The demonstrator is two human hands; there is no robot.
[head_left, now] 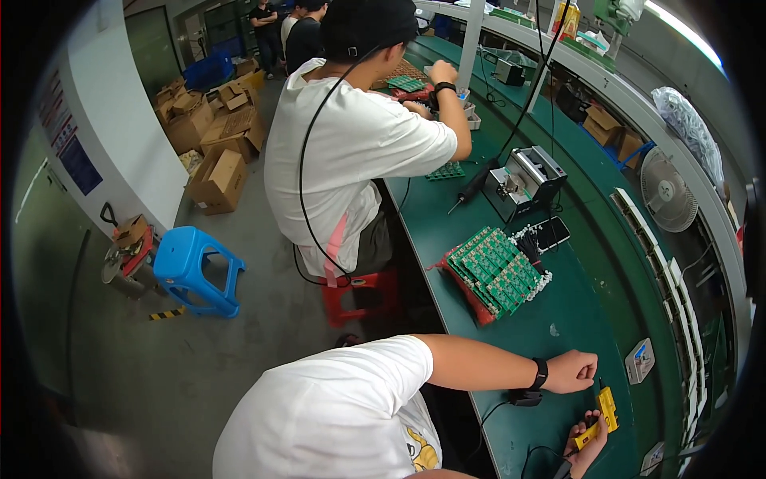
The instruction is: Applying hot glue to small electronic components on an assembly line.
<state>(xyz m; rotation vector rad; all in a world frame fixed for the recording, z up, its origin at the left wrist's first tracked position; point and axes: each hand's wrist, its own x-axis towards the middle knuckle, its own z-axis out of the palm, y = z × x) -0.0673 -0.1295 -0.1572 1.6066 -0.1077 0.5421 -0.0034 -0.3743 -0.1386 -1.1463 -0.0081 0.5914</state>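
Observation:
My left hand [571,372], with a black watch and a black strap box with a cord at its wrist, is closed just above the green bench top. Its curled fingers hide whatever they may hold. Lower down, my right hand [587,444] grips a yellow hand-held tool [608,409] with a dark thin tip pointing up toward the left hand. The tool's exact kind is unclear. Beyond my left arm, stacked green circuit boards [496,270] rest on red wrapping. Both of my hands are apart from them.
A soldering iron [472,185] rests by its black station [525,184], near a phone [552,233]. A co-worker in a white shirt [351,144] sits further along the bench. Small trays [640,361] line the right side. A blue stool [198,267] and cardboard boxes [219,180] stand left.

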